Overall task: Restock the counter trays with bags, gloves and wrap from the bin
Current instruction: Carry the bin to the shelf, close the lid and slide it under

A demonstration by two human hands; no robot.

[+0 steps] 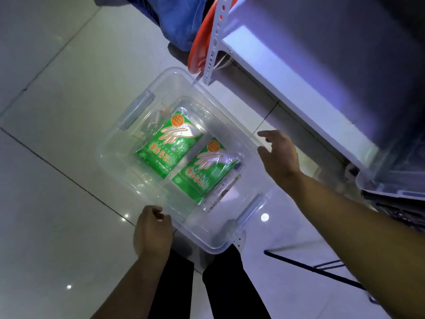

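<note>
**A:** Where's the stock sitting?

**B:** In the clear bin (184,229) on the floor, between the person's feet and the white shelf (287,88). Two green glove packs lie flat on its bottom: the far pack (167,143) and the near pack (204,169), side by side and about touching at one corner.

**A:** And the hands?

**B:** The left hand (153,233) is at the bin's near long rim, fingers (158,214) curled over the edge, so it looks to be gripping the bin. The right hand (279,155) hangs over the opposite rim, fingers (264,134) spread and holding nothing. Whether it touches the rim I can't tell.

**A:** Which hand goes for a pack?

**B:** The right, I'd judge. It's free, and the near pack lies just to its left and below, inside the wall. The left is busy steadying.

**A:** How do the packs lie?

**B:** Their long axes run parallel, on a slant from the near right of the bin toward the far side, roughly in line with the bin's own length. The right hand would come in across the near pack's long edge, so a pinch over its short width seems the natural take.

**A:** Anything else in there?

**B:** Something clear and crinkled beyond the far pack, and a flat item under the near pack's right edge; both too blurred to name.
</note>
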